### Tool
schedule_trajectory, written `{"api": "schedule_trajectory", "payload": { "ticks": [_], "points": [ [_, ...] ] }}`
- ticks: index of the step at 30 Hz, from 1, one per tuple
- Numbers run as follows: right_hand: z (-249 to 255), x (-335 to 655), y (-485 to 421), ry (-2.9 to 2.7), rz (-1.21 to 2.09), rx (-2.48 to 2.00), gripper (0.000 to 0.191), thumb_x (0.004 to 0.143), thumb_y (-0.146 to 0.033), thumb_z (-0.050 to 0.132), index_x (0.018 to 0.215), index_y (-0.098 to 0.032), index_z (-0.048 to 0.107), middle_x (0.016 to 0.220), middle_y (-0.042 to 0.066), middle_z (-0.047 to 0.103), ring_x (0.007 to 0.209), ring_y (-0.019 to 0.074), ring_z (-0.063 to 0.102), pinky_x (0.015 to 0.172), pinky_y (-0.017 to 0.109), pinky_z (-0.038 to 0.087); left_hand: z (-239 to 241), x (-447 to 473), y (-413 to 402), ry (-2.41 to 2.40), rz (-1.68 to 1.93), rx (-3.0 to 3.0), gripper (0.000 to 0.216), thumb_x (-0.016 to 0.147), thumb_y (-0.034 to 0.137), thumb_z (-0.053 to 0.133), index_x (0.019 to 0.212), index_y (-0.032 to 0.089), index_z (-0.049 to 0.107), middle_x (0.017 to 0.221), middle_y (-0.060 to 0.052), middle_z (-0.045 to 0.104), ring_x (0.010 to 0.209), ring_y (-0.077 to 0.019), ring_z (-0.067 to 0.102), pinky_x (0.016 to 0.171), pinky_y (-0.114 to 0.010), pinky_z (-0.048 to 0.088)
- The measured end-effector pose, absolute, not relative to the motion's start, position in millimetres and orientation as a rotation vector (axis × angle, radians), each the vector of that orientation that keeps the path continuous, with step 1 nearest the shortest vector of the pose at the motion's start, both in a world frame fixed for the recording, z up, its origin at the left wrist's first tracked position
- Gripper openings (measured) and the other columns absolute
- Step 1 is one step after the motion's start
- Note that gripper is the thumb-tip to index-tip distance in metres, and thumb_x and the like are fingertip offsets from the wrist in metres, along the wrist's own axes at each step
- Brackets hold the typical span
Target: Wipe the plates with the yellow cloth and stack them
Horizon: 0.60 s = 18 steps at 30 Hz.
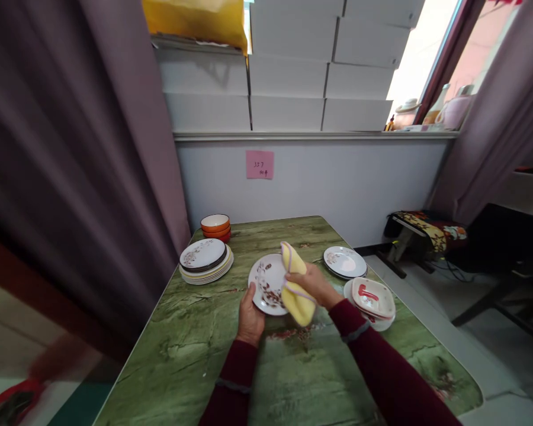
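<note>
My left hand (250, 316) grips the near-left rim of a white plate with a brown floral pattern (266, 281), held over the green marbled table (195, 349). My right hand (313, 283) is closed on a yellow cloth (295, 290) that is pressed against the plate's right side. Both arms wear dark red sleeves.
A stack of floral plates (205, 260) sits at the left, orange bowls (215, 226) behind it. A single plate (344, 262) and a stack of white-and-red dishes (373, 302) lie to the right. White boxes (293, 71) line the sill; curtains hang on both sides.
</note>
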State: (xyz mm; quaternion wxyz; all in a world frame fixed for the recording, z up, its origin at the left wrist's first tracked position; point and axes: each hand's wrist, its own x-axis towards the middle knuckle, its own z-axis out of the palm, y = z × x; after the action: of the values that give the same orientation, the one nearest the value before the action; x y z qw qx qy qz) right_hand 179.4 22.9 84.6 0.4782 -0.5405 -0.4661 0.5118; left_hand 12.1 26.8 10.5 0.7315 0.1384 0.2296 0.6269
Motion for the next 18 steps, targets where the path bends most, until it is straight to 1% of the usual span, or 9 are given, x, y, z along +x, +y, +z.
{"api": "schedule_trajectory", "payload": {
  "ticks": [3, 6, 9, 11, 14, 16, 18],
  "points": [
    [109.2, 200.9, 30.9, -1.409, 1.421, -1.373, 0.026, 0.052, -0.024, 0.081, 0.072, -0.015, 0.068, 0.066, 0.0, 0.069, 0.06, 0.0157, 0.059, 0.056, 0.025, 0.046, 10.1, 10.3, 23.7, 0.547, 1.242, 0.375, 0.039, 0.088, 0.027, 0.064, 0.123, 0.008, 0.066, 0.112, -0.016, 0.075, 0.112, -0.0316, 0.068, 0.104, -0.048, 0.049],
    [118.6, 204.4, 38.7, -1.57, 1.51, -1.399, 0.025, 0.051, -0.021, 0.081, 0.074, -0.015, 0.072, 0.066, 0.001, 0.071, 0.058, 0.0171, 0.061, 0.054, 0.025, 0.045, 6.1, 10.9, 20.5, 0.492, 1.133, 0.379, 0.043, 0.088, 0.031, 0.065, 0.124, 0.009, 0.065, 0.116, -0.018, 0.074, 0.112, -0.0338, 0.068, 0.104, -0.05, 0.049],
    [113.3, 199.1, 43.4, -1.598, 1.517, -1.378, 0.028, 0.05, -0.022, 0.082, 0.074, -0.013, 0.071, 0.066, 0.002, 0.07, 0.058, 0.0182, 0.061, 0.053, 0.026, 0.045, 6.0, 11.2, 19.8, 0.451, 1.096, 0.344, 0.046, 0.091, 0.035, 0.06, 0.13, 0.01, 0.062, 0.12, -0.017, 0.072, 0.115, -0.0335, 0.066, 0.105, -0.051, 0.047],
    [104.4, 193.1, 44.4, -1.541, 1.494, -1.35, 0.03, 0.052, -0.027, 0.082, 0.076, -0.013, 0.069, 0.067, 0.002, 0.069, 0.058, 0.0179, 0.061, 0.054, 0.026, 0.047, 7.2, 11.0, 20.9, 0.456, 1.135, 0.3, 0.048, 0.093, 0.038, 0.056, 0.132, 0.01, 0.06, 0.121, -0.018, 0.072, 0.116, -0.0334, 0.066, 0.106, -0.052, 0.046],
    [86.0, 178.3, 43.0, -1.385, 1.425, -1.316, 0.04, 0.058, -0.039, 0.079, 0.087, -0.014, 0.066, 0.075, 0.003, 0.071, 0.065, 0.0195, 0.064, 0.061, 0.03, 0.053, 7.0, 9.7, 23.4, 0.491, 1.264, 0.188, 0.051, 0.096, 0.045, 0.049, 0.129, 0.009, 0.062, 0.119, -0.019, 0.072, 0.116, -0.033, 0.066, 0.105, -0.051, 0.047],
    [70.2, 162.3, 39.4, -1.279, 1.352, -1.322, 0.048, 0.059, -0.045, 0.078, 0.095, -0.014, 0.065, 0.083, 0.006, 0.073, 0.072, 0.0225, 0.067, 0.067, 0.033, 0.055, 4.2, 8.0, 25.1, 0.531, 1.375, 0.097, 0.049, 0.097, 0.046, 0.047, 0.124, 0.01, 0.065, 0.115, -0.018, 0.074, 0.114, -0.0316, 0.067, 0.103, -0.049, 0.049],
    [51.8, 141.5, 32.5, -1.18, 1.252, -1.357, 0.055, 0.062, -0.05, 0.076, 0.102, -0.013, 0.065, 0.095, 0.011, 0.074, 0.082, 0.026, 0.069, 0.071, 0.035, 0.056, 0.4, 5.3, 26.0, 0.562, 1.456, 0.027, 0.048, 0.097, 0.047, 0.045, 0.121, 0.013, 0.068, 0.112, -0.016, 0.075, 0.112, -0.0297, 0.068, 0.1, -0.045, 0.051]
  ]
}}
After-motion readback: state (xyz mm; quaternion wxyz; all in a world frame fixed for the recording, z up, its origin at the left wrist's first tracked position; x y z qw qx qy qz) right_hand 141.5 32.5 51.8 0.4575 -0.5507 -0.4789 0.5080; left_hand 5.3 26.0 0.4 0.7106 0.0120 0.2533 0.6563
